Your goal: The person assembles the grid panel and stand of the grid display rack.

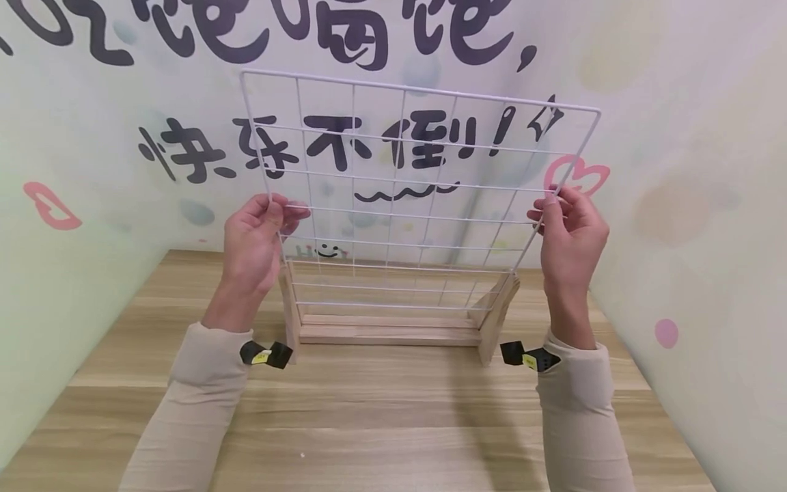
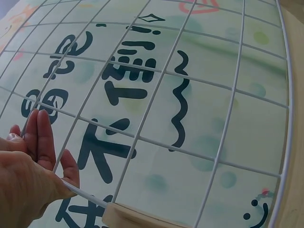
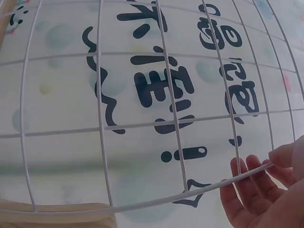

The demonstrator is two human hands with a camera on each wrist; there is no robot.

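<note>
A white wire grid panel (image 1: 404, 184) stands upright, its lower part between the two side pieces of a wooden stand (image 1: 389, 334). On the left edge of the grid, my left hand (image 1: 253, 236) pinches the rim between thumb and fingers. My right hand (image 1: 573, 236) grips the opposite edge at about the same height. In the left wrist view the left thumb and fingers meet the rim near a wooden side piece (image 2: 142, 217). The right wrist view has the right fingers (image 3: 259, 192) behind the rim, thumb in front.
The stand rests on a wood-grain table (image 1: 381, 417). Behind it rises a pale wall (image 1: 203, 89) with black lettering, and another pale wall (image 1: 695, 260) borders the right side. Dark devices are strapped at both wrists. A tiny white speck (image 1: 302, 455) lies near the front.
</note>
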